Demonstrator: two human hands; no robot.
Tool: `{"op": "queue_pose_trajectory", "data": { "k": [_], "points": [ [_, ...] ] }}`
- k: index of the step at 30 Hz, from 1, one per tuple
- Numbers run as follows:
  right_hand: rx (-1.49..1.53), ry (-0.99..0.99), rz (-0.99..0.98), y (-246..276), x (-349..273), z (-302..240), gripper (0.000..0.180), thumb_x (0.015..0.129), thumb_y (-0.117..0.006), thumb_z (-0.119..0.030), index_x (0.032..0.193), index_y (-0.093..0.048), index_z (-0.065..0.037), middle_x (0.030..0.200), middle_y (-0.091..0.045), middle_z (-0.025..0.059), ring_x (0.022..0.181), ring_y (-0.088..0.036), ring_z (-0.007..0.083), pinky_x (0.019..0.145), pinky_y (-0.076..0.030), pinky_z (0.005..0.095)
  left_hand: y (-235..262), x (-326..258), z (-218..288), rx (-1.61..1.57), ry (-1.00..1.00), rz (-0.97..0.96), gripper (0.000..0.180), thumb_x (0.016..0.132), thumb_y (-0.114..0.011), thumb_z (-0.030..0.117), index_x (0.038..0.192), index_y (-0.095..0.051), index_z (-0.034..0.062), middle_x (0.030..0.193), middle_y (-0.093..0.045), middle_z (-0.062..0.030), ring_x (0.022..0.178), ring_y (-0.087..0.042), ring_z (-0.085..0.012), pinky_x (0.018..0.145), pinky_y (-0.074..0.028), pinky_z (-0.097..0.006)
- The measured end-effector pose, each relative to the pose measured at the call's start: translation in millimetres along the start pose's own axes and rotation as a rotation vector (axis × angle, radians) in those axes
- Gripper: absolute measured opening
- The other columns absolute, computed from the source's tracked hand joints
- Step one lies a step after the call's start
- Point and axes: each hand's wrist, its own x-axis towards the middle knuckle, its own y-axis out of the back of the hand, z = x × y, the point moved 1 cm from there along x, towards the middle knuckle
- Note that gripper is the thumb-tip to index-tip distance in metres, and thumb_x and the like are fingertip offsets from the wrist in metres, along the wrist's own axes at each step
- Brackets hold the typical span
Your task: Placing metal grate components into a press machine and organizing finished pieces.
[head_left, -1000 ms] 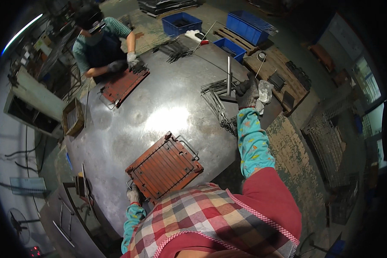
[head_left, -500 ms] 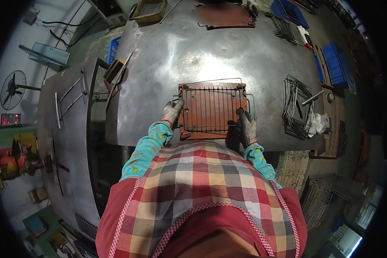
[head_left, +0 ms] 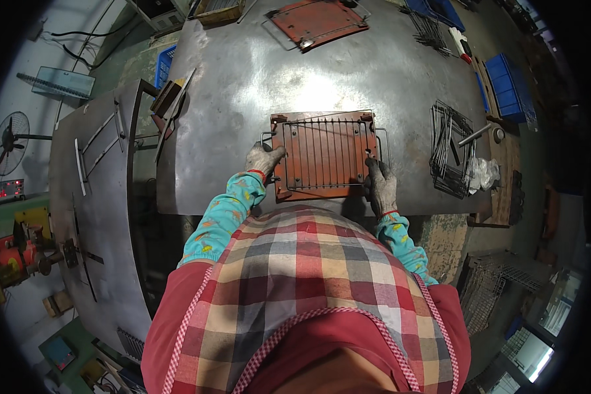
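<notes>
A rust-red metal jig plate (head_left: 322,157) lies flat on the grey steel table (head_left: 243,85), with a wire grid rack (head_left: 328,152) laid on top of it. My left hand (head_left: 264,159), in a dirty work glove, rests at the plate's left edge on the rack's wire frame. My gloved right hand (head_left: 379,185) presses on the plate's near right corner, fingers over the rack's right side wire. Both sleeves are teal with a pattern.
A pile of loose wire racks (head_left: 452,150) with a metal bar lies to the right. A second red jig plate (head_left: 316,21) sits at the table's far edge. Blue crates (head_left: 507,85) stand beyond on the right. A fan (head_left: 10,139) and a steel bench (head_left: 92,197) are on the left.
A second ago my right hand was far out at the wire pile. It came back to the red plate, where a wire rack now lies. Both hands now sit on its edges.
</notes>
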Motion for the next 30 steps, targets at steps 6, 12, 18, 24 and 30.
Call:
{"op": "queue_pose_trajectory", "data": {
  "k": [6,12,18,24,30],
  "points": [
    [-0.003,0.031,-0.023,-6.5,-3.5,4.6,0.032,0.091,-0.055,-0.029,0.113,-0.058,-0.005,0.057,-0.043,-0.0018,0.045,-0.037,0.0079,0.040,-0.028,0.0248,-5.5,3.7,7.0,0.140,0.008,0.021,0.071,0.065,-0.070,0.043,0.111,-0.053,-0.0079,0.103,-0.061,-0.0268,0.094,-0.062,-0.0368,0.081,-0.051,-0.041],
    [-0.987,0.313,0.287,42.3,20.8,19.1,0.058,0.089,-0.054,-0.035,0.138,-0.030,-0.015,0.098,-0.063,0.0249,0.088,-0.059,0.0463,0.075,-0.047,0.0493,-3.7,-1.6,6.1,0.149,-0.065,0.101,0.076,0.067,-0.070,0.046,0.109,-0.050,-0.0138,0.095,-0.062,-0.0293,0.086,-0.064,-0.0366,0.077,-0.053,-0.042],
    [-0.984,0.030,0.101,67.5,18.4,62.1,0.045,0.087,-0.057,-0.039,0.104,-0.062,0.002,0.101,-0.063,0.0260,0.099,-0.058,0.0404,0.084,-0.044,0.0415,-9.2,12.8,-5.3,0.111,-0.091,0.067,0.079,0.063,-0.071,0.046,0.112,-0.050,-0.0128,0.095,-0.062,-0.0294,0.086,-0.064,-0.0375,0.076,-0.053,-0.042],
    [-0.642,-0.012,0.273,61.3,44.0,74.8,0.048,0.082,-0.063,-0.040,0.106,-0.060,0.002,0.094,-0.065,0.0226,0.089,-0.061,0.0370,0.081,-0.046,0.0400,-8.3,5.7,-9.4,0.134,-0.088,0.061,0.081,0.066,-0.068,0.049,0.118,-0.046,-0.0097,0.104,-0.059,-0.0308,0.095,-0.061,-0.0414,0.084,-0.049,-0.045],
    [-0.077,0.205,0.296,15.1,94.3,21.2,0.047,0.082,-0.063,-0.028,0.123,-0.052,-0.007,0.100,-0.065,0.0165,0.089,-0.062,0.0256,0.077,-0.049,0.0344,-29.8,20.0,-16.9,0.260,-0.186,-0.048,0.075,0.078,-0.056,0.060,0.112,-0.052,-0.0065,0.093,-0.062,-0.0296,0.096,-0.060,-0.0403,0.085,-0.047,-0.045]
  ]
}}
